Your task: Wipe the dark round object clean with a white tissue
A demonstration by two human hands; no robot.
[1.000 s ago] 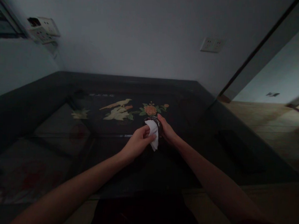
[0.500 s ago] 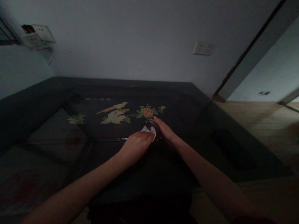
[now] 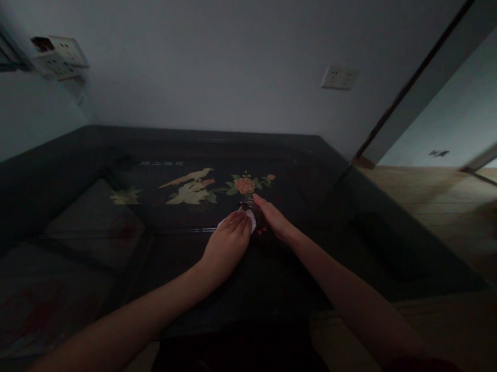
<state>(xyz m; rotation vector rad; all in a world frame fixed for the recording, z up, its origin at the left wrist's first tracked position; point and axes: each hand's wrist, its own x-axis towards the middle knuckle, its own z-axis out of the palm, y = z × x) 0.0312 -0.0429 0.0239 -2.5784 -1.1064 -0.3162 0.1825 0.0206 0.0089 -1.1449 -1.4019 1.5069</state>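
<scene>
**Grip check: left pressed flat on tissue, right curled round a dark piece**

Left hand (image 3: 227, 246) lies flat with its fingers together, pressing a white tissue (image 3: 252, 222) onto the dark bench (image 3: 356, 215). I see only the tissue's edges past the fingertips. It looks thin, soft and light, so I judge a flat palm holds it better than a pinch. Touching it on the right is a small dark round piece (image 3: 247, 209), and the right hand (image 3: 275, 219) curls about its side. It is probably hard and smooth, best held by the sides.

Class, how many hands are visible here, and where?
2. The left hand lies flat on a white tissue on the dark table; the right hand touches a small dark object beside it.
</scene>
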